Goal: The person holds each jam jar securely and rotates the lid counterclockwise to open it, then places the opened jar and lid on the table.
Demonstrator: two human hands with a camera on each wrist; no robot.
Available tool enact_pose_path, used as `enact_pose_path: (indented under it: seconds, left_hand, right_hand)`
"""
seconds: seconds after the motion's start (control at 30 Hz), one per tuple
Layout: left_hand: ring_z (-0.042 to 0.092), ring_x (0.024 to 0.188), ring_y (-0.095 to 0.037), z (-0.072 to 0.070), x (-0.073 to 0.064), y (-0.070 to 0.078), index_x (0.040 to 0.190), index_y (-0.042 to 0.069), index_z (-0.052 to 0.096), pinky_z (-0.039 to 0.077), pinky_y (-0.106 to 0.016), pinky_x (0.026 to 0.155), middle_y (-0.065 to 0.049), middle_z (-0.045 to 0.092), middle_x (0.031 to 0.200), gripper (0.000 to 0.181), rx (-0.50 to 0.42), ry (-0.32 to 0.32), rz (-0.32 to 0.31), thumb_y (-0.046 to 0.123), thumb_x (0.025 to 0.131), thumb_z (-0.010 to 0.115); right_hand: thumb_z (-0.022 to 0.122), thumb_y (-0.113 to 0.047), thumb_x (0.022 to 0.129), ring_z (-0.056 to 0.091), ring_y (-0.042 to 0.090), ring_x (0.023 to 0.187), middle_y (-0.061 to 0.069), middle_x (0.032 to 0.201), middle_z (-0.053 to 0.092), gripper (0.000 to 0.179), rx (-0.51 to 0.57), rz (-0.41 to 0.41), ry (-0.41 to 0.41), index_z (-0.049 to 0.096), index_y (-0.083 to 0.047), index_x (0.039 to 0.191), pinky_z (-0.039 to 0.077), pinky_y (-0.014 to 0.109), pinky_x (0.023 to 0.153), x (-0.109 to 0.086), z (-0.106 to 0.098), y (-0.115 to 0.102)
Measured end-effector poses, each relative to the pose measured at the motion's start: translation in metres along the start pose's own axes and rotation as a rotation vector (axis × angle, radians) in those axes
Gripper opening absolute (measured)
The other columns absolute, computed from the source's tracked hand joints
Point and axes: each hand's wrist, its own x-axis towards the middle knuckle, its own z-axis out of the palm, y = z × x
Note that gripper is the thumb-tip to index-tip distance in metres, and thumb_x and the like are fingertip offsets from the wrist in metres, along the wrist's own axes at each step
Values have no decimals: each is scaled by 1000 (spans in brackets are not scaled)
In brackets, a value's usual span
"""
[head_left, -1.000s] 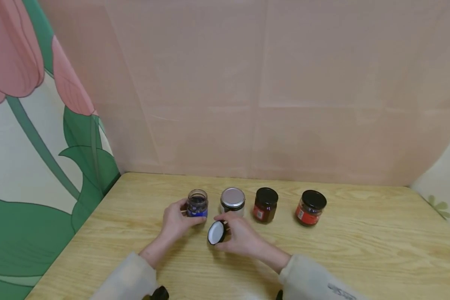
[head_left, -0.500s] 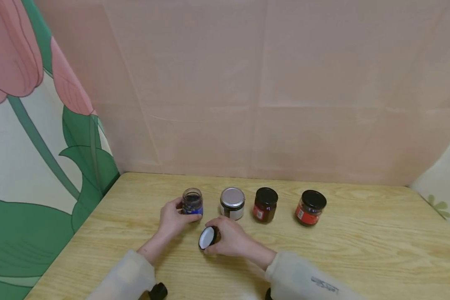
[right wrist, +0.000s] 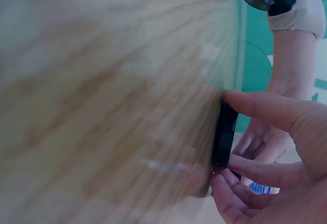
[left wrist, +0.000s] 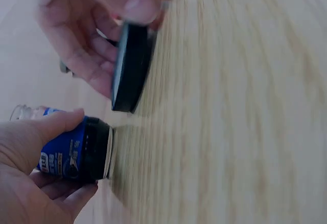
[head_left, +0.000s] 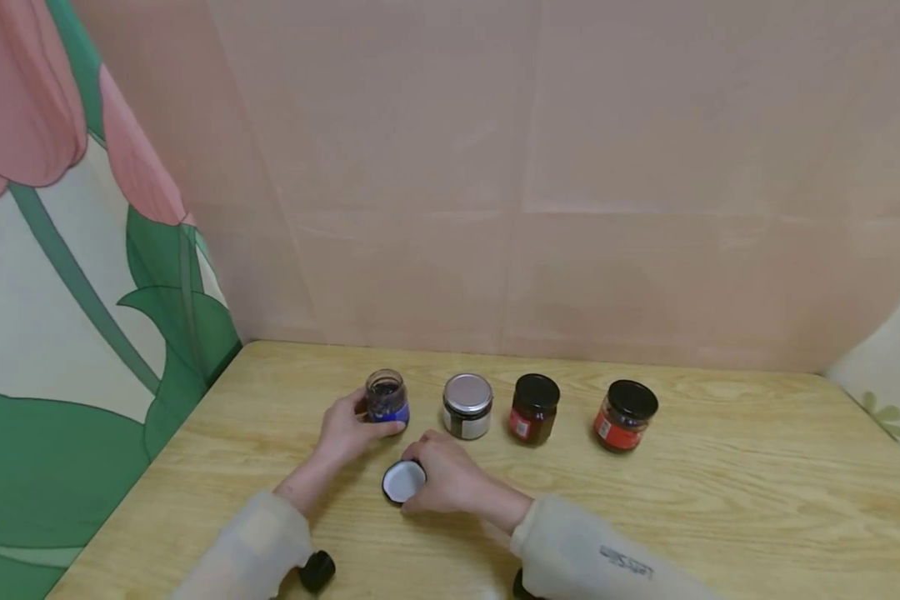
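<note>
My left hand (head_left: 345, 429) grips an uncapped glass jar (head_left: 387, 402) with a blue label and dark contents, upright on the table. Thumb and fingers wrap round its lower half in the left wrist view. In front of it, my right hand (head_left: 450, 475) pinches a black lid (head_left: 403, 482) by its edge, thumb on one side and fingers on the other. The lid's white inner face points up. From the right wrist, the lid (right wrist: 225, 137) shows edge-on, right at the tabletop.
To the right of the jar stand a silver-lidded jar (head_left: 468, 407), a dark jar with a black lid (head_left: 536, 410) and a red-labelled jar (head_left: 626, 417), all capped. A pink cloth (head_left: 510, 183) hangs behind the wooden table (head_left: 735, 475).
My right hand has moved left and toward me with the lid, which has tipped from nearly on edge to nearly flat. The left hand and jar have shifted slightly left.
</note>
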Motion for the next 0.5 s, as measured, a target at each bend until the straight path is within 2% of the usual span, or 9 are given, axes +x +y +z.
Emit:
enact_pose_path:
  seconds: [0.17, 0.5]
  left_hand:
    - [62, 108, -39, 1, 1, -4, 123, -7, 57, 50, -46, 93, -27, 63, 119, 61, -5, -28, 21, 13, 72, 84]
    - [63, 107, -39, 3, 0, -8, 119, -7, 58, 51, -45, 92, -28, 63, 117, 58, 9, -22, 47, 12, 71, 84]
  right_hand:
    - [90, -23, 58, 50, 11, 80, 2, 87, 59, 49, -51, -1, -37, 71, -5, 100, 41, 20, 71, 4, 1, -3]
    - [92, -25, 58, 49, 10, 81, 0, 88, 58, 50, -37, 24, -53, 70, -7, 99, 40, 21, 72, 7, 2, -3]
